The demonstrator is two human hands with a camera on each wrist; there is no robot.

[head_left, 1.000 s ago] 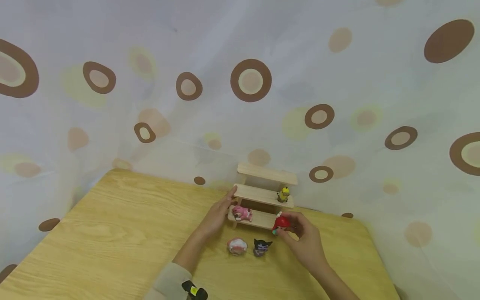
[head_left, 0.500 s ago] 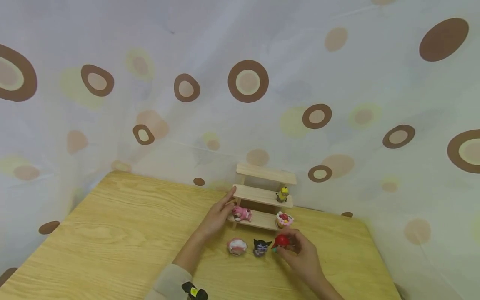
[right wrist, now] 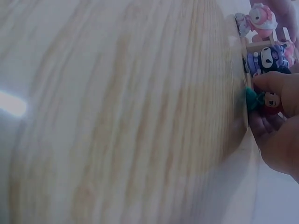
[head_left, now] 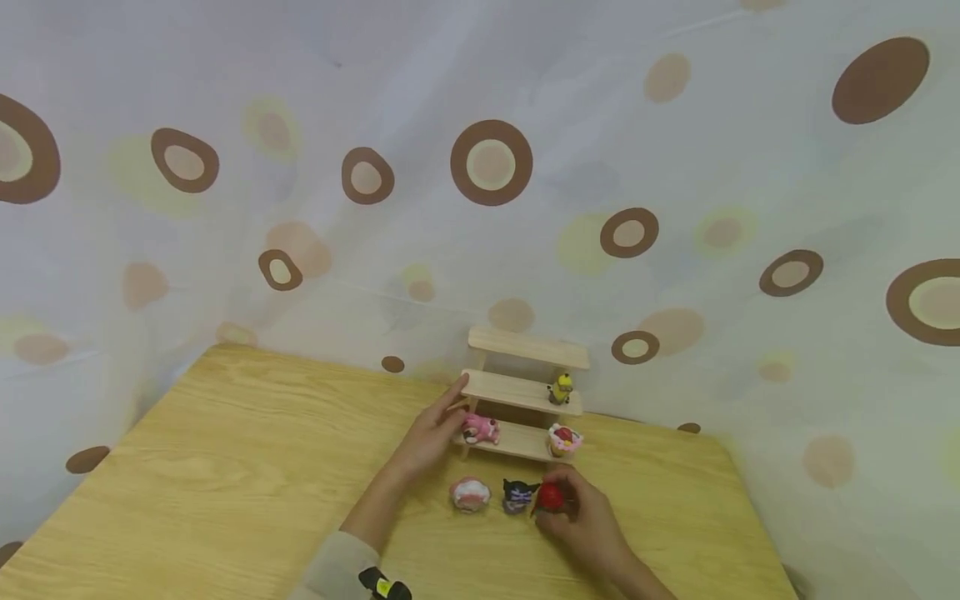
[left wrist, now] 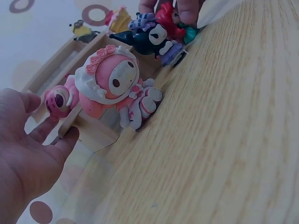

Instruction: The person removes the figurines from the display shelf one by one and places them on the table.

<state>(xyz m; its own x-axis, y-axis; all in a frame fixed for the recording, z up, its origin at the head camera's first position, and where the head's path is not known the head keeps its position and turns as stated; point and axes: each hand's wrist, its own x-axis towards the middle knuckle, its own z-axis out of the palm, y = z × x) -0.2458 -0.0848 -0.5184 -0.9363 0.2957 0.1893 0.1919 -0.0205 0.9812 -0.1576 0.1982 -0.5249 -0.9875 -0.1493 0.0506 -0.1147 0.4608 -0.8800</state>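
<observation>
My right hand (head_left: 588, 521) holds a small red-haired mermaid figurine (right wrist: 270, 99) with a green tail, low at the table beside a black-eared figurine (left wrist: 152, 39) in purple. My left hand (head_left: 429, 433) rests with its fingers against the left end of a three-tier wooden shelf (head_left: 517, 387). Close by those fingers, a pink bear figurine (left wrist: 58, 101) lies on the lowest tier. In front of the shelf sits a pink-and-white bonneted figurine (left wrist: 114, 79), left of the black-eared one.
A yellow minion figurine (head_left: 560, 389) stands at the right of the middle tier. On the lowest tier's right end is a cupcake-like figurine (head_left: 564, 440) in pink and white. A circle-patterned sheet (head_left: 420, 242) hangs behind the wooden table (head_left: 262, 467).
My right hand has brought the mermaid figurine down from the lowest tier's right end toward me, to beside the black-eared figurine. The cupcake-like figurine has come into view. The left hand stays at the shelf.
</observation>
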